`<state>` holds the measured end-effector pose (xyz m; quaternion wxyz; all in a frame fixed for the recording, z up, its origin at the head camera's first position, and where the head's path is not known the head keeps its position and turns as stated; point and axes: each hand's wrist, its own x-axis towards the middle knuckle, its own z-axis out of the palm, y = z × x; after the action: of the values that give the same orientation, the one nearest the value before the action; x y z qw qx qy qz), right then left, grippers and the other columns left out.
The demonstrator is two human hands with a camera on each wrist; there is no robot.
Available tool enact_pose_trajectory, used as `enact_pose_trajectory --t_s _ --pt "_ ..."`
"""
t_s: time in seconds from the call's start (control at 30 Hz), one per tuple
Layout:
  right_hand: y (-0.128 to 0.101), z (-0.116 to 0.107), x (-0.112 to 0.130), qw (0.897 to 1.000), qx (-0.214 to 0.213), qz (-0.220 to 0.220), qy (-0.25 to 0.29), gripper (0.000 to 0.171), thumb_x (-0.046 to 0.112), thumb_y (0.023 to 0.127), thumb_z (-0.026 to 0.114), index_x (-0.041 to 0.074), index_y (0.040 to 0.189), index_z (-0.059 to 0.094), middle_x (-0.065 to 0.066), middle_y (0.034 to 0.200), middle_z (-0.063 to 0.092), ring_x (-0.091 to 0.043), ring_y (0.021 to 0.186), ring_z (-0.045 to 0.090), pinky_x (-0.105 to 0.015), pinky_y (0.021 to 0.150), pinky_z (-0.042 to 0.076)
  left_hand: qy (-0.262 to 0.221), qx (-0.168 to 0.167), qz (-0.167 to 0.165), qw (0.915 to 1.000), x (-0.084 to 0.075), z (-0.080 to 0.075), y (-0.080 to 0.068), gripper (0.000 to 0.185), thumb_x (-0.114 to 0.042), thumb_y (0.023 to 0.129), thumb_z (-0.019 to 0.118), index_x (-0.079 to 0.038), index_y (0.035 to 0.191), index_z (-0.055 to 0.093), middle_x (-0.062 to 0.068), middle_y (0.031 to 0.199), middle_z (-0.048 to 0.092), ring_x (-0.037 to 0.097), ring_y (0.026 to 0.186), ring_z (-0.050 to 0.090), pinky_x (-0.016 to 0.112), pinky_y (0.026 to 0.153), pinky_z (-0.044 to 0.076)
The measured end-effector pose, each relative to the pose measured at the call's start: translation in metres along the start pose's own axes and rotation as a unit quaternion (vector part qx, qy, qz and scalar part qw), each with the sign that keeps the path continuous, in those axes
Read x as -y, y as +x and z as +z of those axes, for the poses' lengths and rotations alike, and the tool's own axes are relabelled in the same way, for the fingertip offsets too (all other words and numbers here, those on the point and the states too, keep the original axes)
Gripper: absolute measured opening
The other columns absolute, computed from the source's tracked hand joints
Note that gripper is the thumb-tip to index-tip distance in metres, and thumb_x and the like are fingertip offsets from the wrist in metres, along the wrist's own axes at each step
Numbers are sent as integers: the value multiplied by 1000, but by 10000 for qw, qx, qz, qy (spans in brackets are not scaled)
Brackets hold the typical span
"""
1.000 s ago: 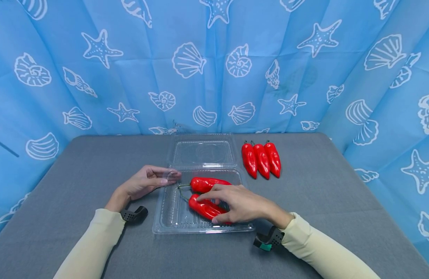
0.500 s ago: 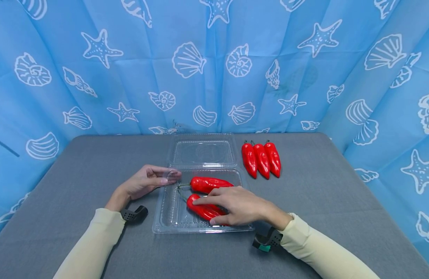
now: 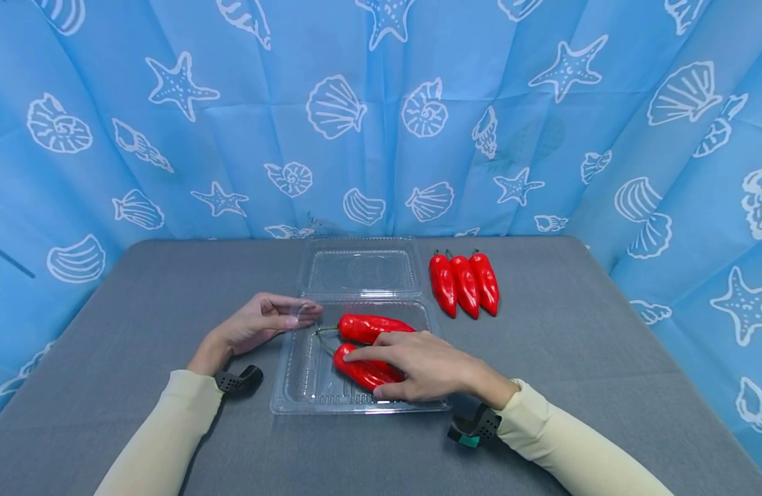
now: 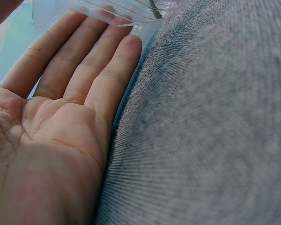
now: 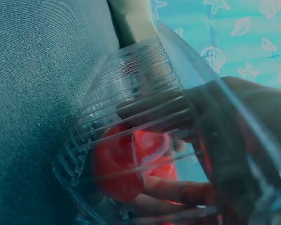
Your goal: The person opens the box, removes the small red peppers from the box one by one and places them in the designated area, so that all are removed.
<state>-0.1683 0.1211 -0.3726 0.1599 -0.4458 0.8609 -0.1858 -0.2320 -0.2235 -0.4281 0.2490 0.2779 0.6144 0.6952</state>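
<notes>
In the head view a clear plastic clamshell box (image 3: 282, 386) lies with its lid folded back. Two long red peppers rest in its base, their green stems toward the left. My right hand (image 3: 427, 365) reaches over the box's right side and grips the nearer red pepper (image 3: 350, 365), thumb on its near side and fingers across its top. Just beyond it lies the farther red pepper (image 3: 368, 327), partly covered by that hand. At the box's left wall is my left hand (image 3: 263, 320), its straight fingers (image 4: 105, 70) against the clear plastic (image 4: 150, 14) in the left wrist view.
Three more red peppers (image 3: 464, 286) lie side by side to the right of the open lid (image 3: 362, 272). The grey cloth-covered table (image 3: 573, 331) extends around the box. A blue curtain (image 3: 381, 138) with white shells and starfish hangs behind the table.
My right hand and the nearer pepper have shifted slightly to the left within the box. The left hand, the box and the other peppers look the same.
</notes>
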Motion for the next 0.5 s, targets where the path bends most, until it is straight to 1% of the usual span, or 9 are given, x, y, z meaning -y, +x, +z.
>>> enact_pose_trajectory --t_s 0.2,0.27,0.43,0.5 --pt "0 1 0 9999 -125 63 -7 70 38 86 78 36 150 49 3 133 58 -13 118 51 -35 90 52 -1 8 44 10000 1 -1 0 43 1 97 60 9 139 55 20 139 61 24 130 58 36 109 46" --pt "0 0 0 9999 -152 60 11 70 38 86 78 36 149 49 3 134 57 -12 118 51 -34 89 52 -15 27 60 10000 1 -1 0 42 1 97 60 9 138 55 20 138 61 24 130 58 36 109 46" --pt "0 0 0 9998 -144 100 87 68 39 87 77 34 148 50 4 140 56 -14 125 50 -39 96 52 -97 68 79 9999 1 -1 0 42 2 97 60 9 138 55 20 138 61 25 130 58 36 109 46" --pt "0 0 0 9997 -153 115 117 66 39 87 77 33 148 51 4 140 57 -14 124 50 -40 96 52 -132 68 76 9999 1 -1 0 42 2 97 60 10 138 55 20 138 61 25 130 58 37 109 46"
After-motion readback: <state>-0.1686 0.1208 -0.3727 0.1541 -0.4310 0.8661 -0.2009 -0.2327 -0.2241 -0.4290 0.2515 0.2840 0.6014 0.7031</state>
